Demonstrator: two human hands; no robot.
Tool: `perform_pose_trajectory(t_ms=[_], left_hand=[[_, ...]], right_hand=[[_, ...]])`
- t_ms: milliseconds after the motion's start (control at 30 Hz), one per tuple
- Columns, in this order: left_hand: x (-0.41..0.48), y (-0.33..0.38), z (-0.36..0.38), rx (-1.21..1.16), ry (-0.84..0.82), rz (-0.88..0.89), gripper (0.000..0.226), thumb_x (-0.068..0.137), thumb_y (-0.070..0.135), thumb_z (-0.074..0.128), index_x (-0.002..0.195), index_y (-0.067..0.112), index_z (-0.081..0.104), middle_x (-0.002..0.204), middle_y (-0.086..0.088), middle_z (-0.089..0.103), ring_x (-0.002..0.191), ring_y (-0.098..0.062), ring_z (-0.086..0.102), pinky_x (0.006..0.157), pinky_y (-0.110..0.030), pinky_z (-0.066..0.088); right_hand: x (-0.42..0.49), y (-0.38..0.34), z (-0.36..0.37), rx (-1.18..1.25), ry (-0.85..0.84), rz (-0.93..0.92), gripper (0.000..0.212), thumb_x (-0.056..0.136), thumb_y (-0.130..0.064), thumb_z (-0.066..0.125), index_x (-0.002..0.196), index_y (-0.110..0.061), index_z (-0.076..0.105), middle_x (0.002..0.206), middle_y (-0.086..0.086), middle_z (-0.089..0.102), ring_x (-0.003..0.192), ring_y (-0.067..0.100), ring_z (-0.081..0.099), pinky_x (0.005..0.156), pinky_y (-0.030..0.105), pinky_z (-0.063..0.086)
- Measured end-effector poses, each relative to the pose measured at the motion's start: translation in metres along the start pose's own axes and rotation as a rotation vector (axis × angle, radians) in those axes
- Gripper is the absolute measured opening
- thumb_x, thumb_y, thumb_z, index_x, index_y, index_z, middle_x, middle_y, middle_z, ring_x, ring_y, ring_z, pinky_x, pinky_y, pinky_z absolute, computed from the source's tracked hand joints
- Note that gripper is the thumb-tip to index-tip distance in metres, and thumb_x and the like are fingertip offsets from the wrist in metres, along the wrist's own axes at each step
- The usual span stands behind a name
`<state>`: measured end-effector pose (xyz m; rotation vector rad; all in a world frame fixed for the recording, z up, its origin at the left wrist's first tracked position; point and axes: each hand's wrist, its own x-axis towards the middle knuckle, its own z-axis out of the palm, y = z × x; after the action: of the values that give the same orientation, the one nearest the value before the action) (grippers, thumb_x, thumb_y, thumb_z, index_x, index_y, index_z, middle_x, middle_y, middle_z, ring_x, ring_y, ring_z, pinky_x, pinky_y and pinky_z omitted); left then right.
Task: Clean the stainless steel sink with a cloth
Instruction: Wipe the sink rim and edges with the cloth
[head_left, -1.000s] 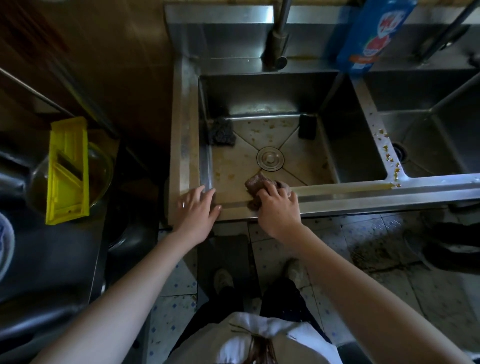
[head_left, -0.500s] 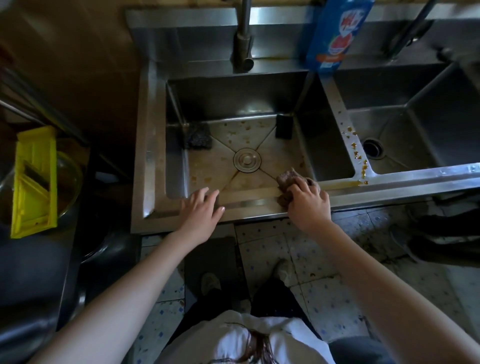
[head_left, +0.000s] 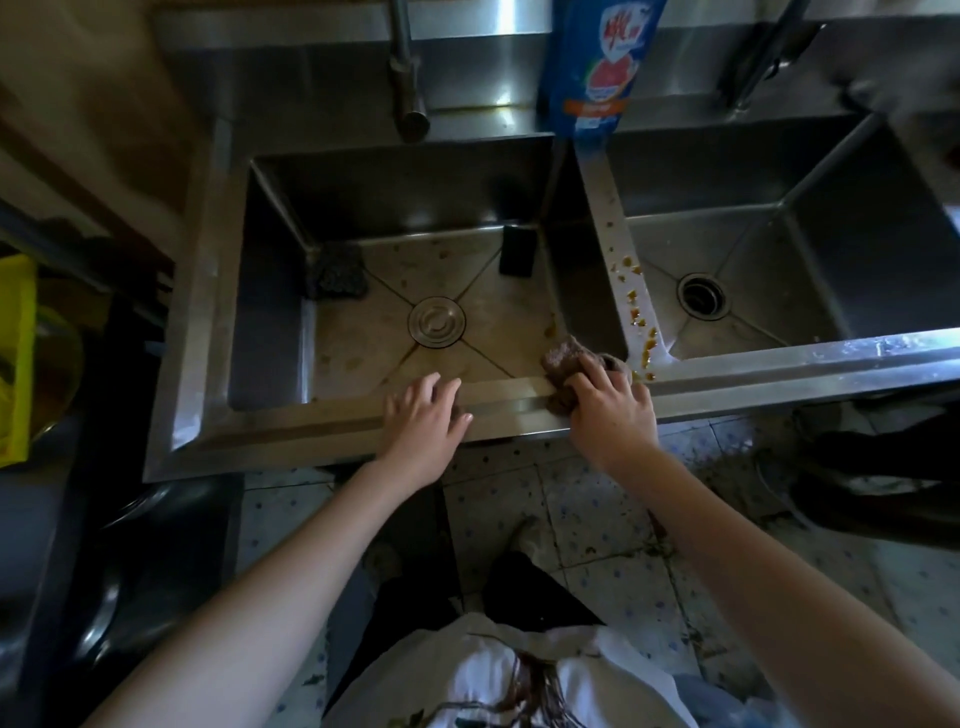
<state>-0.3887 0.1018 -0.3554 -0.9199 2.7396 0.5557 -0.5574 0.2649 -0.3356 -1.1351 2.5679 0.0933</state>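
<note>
A stainless steel double sink (head_left: 291, 423) fills the middle of the view. My right hand (head_left: 610, 408) presses a brownish cloth (head_left: 563, 358) on the front rim, close to the divider (head_left: 605, 218) between the basins. Orange-brown crumbs (head_left: 636, 306) spot that divider. My left hand (head_left: 423, 415) lies flat on the front rim with fingers spread, holding nothing. The left basin's floor is stained around a round drain cover (head_left: 436, 321).
A dark scouring pad (head_left: 335, 270) and a black sponge (head_left: 517, 252) lie in the left basin. A blue detergent bottle (head_left: 597, 67) stands on the back ledge beside the tap (head_left: 408, 78). A yellow slicer (head_left: 15, 358) sits at far left. The right basin has an open drain (head_left: 701, 293).
My right hand has slid the cloth rightward along the front rim toward the divider. My left hand has followed to the right along the rim.
</note>
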Motion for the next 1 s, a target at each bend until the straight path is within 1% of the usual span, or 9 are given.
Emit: perform_pose_trajectory(t_ms=[200,300,433,567,667,733,800,900,1000], left_hand=[[0.011,0.039,0.014,0.013,0.003,-0.047,0.053,0.096,0.050,0.034,0.142,0.025,0.030,0.148,-0.005,0.030,0.135,-0.027,0.030,0.109,-0.051,0.019],[0.011,0.051,0.019,0.022,0.033,-0.082,0.052,0.096,0.049,0.034,0.142,0.023,0.030,0.146,-0.006,0.033,0.133,-0.026,0.032,0.108,-0.049,0.023],[0.013,0.051,0.018,0.019,0.048,-0.088,0.050,0.096,0.048,0.036,0.139,0.023,0.035,0.142,-0.005,0.038,0.130,-0.026,0.036,0.107,-0.048,0.023],[0.017,0.046,0.015,-0.001,0.049,-0.083,0.045,0.096,0.047,0.036,0.135,0.025,0.040,0.139,-0.004,0.041,0.128,-0.026,0.037,0.107,-0.049,0.019],[0.022,0.046,0.015,-0.001,0.052,-0.069,0.043,0.096,0.047,0.037,0.132,0.025,0.044,0.137,-0.003,0.043,0.124,-0.025,0.041,0.105,-0.048,0.019],[0.025,0.043,0.015,-0.007,0.049,-0.064,0.042,0.096,0.046,0.037,0.132,0.025,0.045,0.137,-0.002,0.044,0.124,-0.025,0.042,0.104,-0.047,0.019],[0.028,0.042,0.016,-0.025,0.038,-0.069,0.044,0.096,0.046,0.038,0.135,0.026,0.043,0.140,-0.002,0.041,0.126,-0.024,0.041,0.105,-0.049,0.018],[0.033,0.042,0.016,-0.062,0.006,-0.073,0.048,0.096,0.047,0.037,0.139,0.027,0.037,0.145,-0.001,0.036,0.130,-0.025,0.039,0.108,-0.052,0.016],[0.037,0.043,0.017,-0.081,-0.010,-0.054,0.049,0.096,0.047,0.038,0.140,0.026,0.035,0.146,-0.001,0.035,0.131,-0.025,0.038,0.109,-0.053,0.015]], right_hand=[[0.002,0.043,-0.003,-0.003,0.034,-0.080,0.044,0.087,-0.031,0.049,0.130,-0.025,0.045,0.154,0.000,0.029,0.135,0.030,0.032,0.104,0.048,0.032],[0.003,0.063,-0.007,-0.028,0.020,-0.137,0.044,0.087,-0.030,0.051,0.130,-0.026,0.045,0.155,0.000,0.027,0.135,0.029,0.033,0.105,0.049,0.032],[0.008,0.085,-0.014,-0.057,-0.025,-0.221,0.048,0.086,-0.026,0.057,0.131,-0.028,0.043,0.158,-0.003,0.019,0.141,0.025,0.025,0.112,0.051,0.025],[0.017,0.103,-0.023,-0.074,-0.022,-0.289,0.053,0.084,-0.014,0.060,0.132,-0.032,0.047,0.158,-0.008,0.019,0.145,0.023,0.018,0.116,0.052,0.013],[0.026,0.113,-0.028,-0.058,-0.031,-0.321,0.055,0.080,-0.006,0.061,0.128,-0.032,0.052,0.158,-0.011,0.019,0.146,0.020,0.015,0.117,0.053,0.011],[0.030,0.117,-0.030,-0.044,-0.035,-0.335,0.054,0.078,-0.002,0.062,0.123,-0.031,0.056,0.157,-0.011,0.021,0.146,0.020,0.016,0.117,0.054,0.014],[0.034,0.119,-0.030,-0.056,-0.043,-0.352,0.054,0.074,0.000,0.064,0.118,-0.030,0.058,0.156,-0.012,0.022,0.145,0.020,0.020,0.115,0.052,0.020],[0.040,0.119,-0.032,-0.070,-0.037,-0.357,0.059,0.070,0.004,0.066,0.118,-0.029,0.059,0.155,-0.014,0.024,0.144,0.019,0.024,0.113,0.049,0.025],[0.044,0.118,-0.030,-0.044,0.011,-0.363,0.061,0.065,0.008,0.067,0.116,-0.025,0.061,0.153,-0.010,0.032,0.141,0.023,0.030,0.110,0.051,0.029]])
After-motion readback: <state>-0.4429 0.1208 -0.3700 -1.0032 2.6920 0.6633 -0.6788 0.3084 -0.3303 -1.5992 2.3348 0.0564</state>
